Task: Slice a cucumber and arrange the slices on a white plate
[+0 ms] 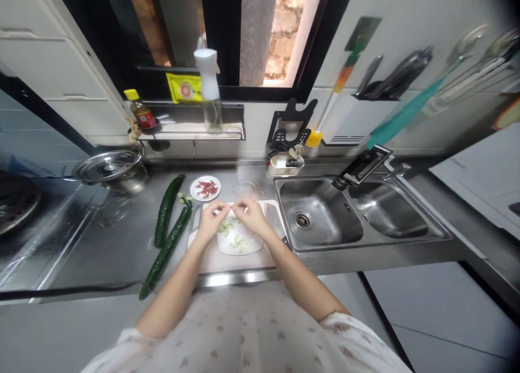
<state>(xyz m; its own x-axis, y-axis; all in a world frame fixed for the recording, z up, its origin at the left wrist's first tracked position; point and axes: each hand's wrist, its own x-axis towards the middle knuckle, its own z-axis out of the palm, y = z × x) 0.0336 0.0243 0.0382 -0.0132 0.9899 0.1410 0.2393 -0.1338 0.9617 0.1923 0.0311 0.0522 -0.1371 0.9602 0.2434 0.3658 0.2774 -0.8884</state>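
Observation:
My left hand (214, 216) and my right hand (251, 215) meet fingertip to fingertip, both closed in a pinch above a white plate (244, 252). Whatever they pinch is too small to make out. Thin green-edged cucumber slices (239, 244) lie fanned in curved groups on the plate. Beneath it is a pale cutting board (211, 262). A knife (276, 220) seems to rest along the board's right side, partly hidden by my right arm. Left of the board lie a whole cucumber (166, 213) and a second, longer one (168, 252), with small cucumber pieces (184, 198) near its top.
Behind my hands stands a small white dish (206, 188) of red bits. A lidded steel pot (117, 170) is at the left. To the right is a double sink (325, 213) with a black faucet (357, 167). A shelf (182, 130) holds bottles below the window.

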